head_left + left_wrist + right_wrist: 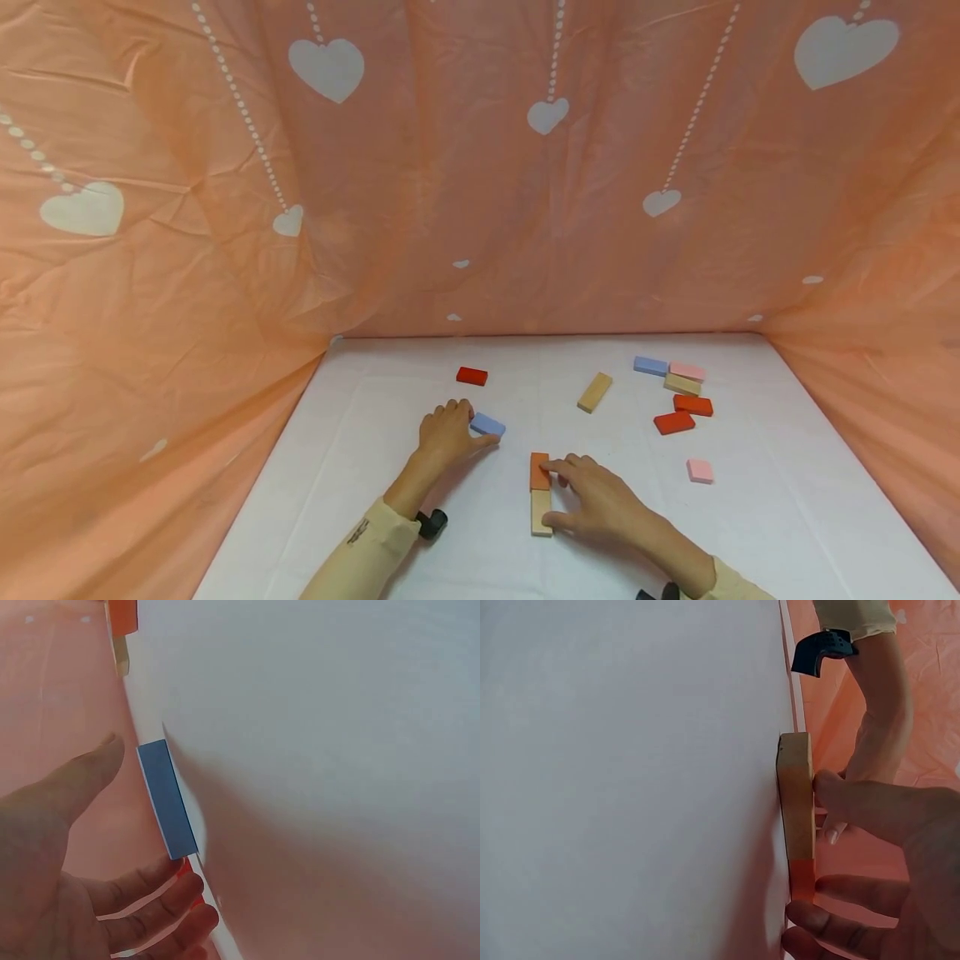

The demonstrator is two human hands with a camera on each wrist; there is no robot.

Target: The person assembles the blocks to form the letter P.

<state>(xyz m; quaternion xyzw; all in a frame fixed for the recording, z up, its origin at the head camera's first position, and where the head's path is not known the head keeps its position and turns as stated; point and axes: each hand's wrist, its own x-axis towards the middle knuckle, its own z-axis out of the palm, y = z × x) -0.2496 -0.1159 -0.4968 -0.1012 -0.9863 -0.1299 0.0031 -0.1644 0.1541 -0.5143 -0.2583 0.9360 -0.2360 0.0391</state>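
My left hand (448, 432) rests on the white table (390, 500) with thumb and fingers closing on a blue block (487, 425) that lies flat at my fingertips. In the left wrist view the thumb sits on one side of the blue block (169, 799) and the curled fingers (161, 896) on the other, but I cannot tell whether they actually touch it or only flank it.

My right hand (592, 500) lies beside two blocks set end to end: an orange block (539, 472) on the far side and a tan block (541, 512) on the near side. The forefinger presses the orange block and the thumb presses the tan one, so the hand pinches the pair lengthwise. The right wrist view shows the tan block (796, 799) edge-on with the thumb against it, and only a sliver of the orange block (803, 879); the rest is cut off by my fingers.

Beyond my left hand lies a red block (472, 376). Beyond my right hand lies another tan block (595, 392). Farther right is a loose cluster of blocks (678, 392) in blue, pink, tan and red, and a single pink block (700, 471) sits to the right of my right hand. Peach cloth with white hearts (480, 167) walls in the table. Both sleeves are cut off at the lower edge of the head view.
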